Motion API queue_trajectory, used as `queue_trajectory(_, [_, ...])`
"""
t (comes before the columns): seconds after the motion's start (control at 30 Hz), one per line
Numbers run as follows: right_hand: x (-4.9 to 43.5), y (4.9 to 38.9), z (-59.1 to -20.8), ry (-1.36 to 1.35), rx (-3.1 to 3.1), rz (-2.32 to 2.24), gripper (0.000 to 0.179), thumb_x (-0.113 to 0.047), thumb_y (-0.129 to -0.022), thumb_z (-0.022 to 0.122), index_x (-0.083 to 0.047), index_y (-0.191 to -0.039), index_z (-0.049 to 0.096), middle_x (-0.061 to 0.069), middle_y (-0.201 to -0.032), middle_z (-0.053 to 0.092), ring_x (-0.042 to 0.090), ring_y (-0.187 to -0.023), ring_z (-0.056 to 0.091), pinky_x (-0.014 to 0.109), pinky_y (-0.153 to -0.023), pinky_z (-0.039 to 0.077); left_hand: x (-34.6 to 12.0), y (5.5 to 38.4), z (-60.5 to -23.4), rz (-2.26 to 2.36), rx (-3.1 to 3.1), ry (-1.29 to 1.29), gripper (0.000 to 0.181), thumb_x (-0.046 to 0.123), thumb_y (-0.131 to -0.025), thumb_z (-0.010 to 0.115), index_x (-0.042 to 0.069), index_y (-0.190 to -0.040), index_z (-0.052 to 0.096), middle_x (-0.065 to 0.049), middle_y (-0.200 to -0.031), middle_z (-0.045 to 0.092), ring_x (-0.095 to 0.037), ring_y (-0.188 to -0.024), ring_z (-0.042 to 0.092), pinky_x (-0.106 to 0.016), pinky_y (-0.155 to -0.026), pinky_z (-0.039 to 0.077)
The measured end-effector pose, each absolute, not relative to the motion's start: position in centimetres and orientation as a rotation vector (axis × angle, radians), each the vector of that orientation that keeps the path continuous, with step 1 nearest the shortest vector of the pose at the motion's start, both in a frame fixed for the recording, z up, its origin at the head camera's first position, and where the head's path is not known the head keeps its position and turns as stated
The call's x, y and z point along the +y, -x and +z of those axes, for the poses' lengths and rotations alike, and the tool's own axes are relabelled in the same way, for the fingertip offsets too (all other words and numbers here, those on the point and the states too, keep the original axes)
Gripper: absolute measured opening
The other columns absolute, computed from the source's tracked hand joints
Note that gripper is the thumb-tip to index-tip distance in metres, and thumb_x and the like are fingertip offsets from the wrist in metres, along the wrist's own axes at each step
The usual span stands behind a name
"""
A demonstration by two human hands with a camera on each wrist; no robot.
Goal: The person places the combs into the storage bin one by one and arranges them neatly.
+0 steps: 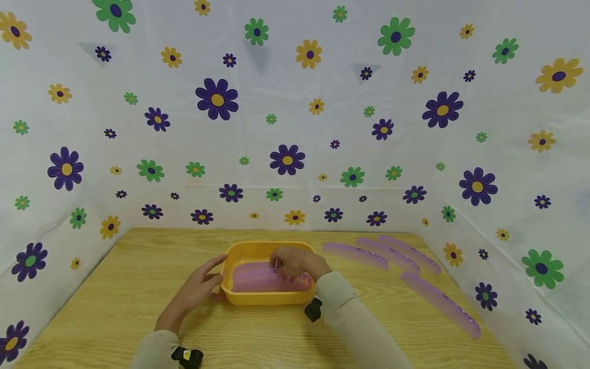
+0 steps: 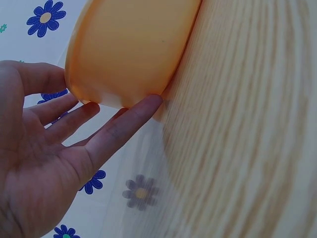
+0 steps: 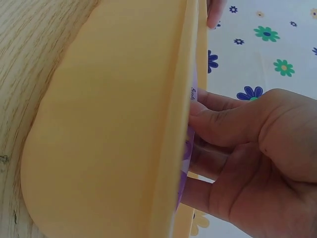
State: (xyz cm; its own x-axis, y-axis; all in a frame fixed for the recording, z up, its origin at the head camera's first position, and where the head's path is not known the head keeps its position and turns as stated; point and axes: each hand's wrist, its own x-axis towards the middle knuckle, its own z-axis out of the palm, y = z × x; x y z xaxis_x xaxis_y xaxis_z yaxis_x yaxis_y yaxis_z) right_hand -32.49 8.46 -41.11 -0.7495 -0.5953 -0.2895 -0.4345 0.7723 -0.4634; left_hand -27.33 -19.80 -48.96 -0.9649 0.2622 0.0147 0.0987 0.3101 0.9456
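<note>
A yellow plastic tub (image 1: 272,300) stands on the wooden table, with pink-purple combs (image 1: 253,283) lying inside it; their exact count is hard to tell. My left hand (image 1: 197,288) rests against the tub's left end. In the left wrist view its extended fingertips touch the tub's outer wall (image 2: 129,54). Inside the tub, over its right half, my right hand (image 1: 295,261) pinches a comb between thumb and fingers. Part of that purple comb (image 3: 185,166) shows behind the tub's rim in the right wrist view; the rest is hidden.
Several more purple combs lie right of the tub, among them a nearer comb (image 1: 440,303) slanting toward the table's right edge and another comb (image 1: 355,254) close to the tub. Flower-patterned white sheeting (image 1: 295,128) surrounds the table (image 1: 115,307) at the back and sides.
</note>
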Motion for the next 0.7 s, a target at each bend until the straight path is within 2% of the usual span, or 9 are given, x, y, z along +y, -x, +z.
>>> queue_trajectory(0.43, [8.32,32.73,-41.48,0.805,2.577,-0.456,0.017,-0.003,-0.101,0.061,-0.013,-0.112,0.069,0.002,-0.105,0.066,0.01,-0.082,0.058,0.024,-0.079,0.056,-19.66,27.31,-48.77,1.732,2.42,-0.324,0.058,0.011,-0.107,0.048,0.011,-0.162,0.031,-0.022,-0.17,0.021,-0.053,-0.143,0.045,-0.044,-0.085,0.066])
queue_trajectory(0.7, [8.38,32.65,-41.71,0.795,2.58,-0.47,0.019,-0.004,-0.101,0.062,-0.018,-0.109,0.072,0.001,-0.109,0.069,0.011,-0.092,0.06,0.026,-0.084,0.057,-19.71,27.37,-48.82,1.727,2.415,-0.339,0.057,0.01,-0.107,0.047,0.01,-0.162,0.03,-0.024,-0.17,0.021,-0.054,-0.142,0.046,-0.044,-0.085,0.066])
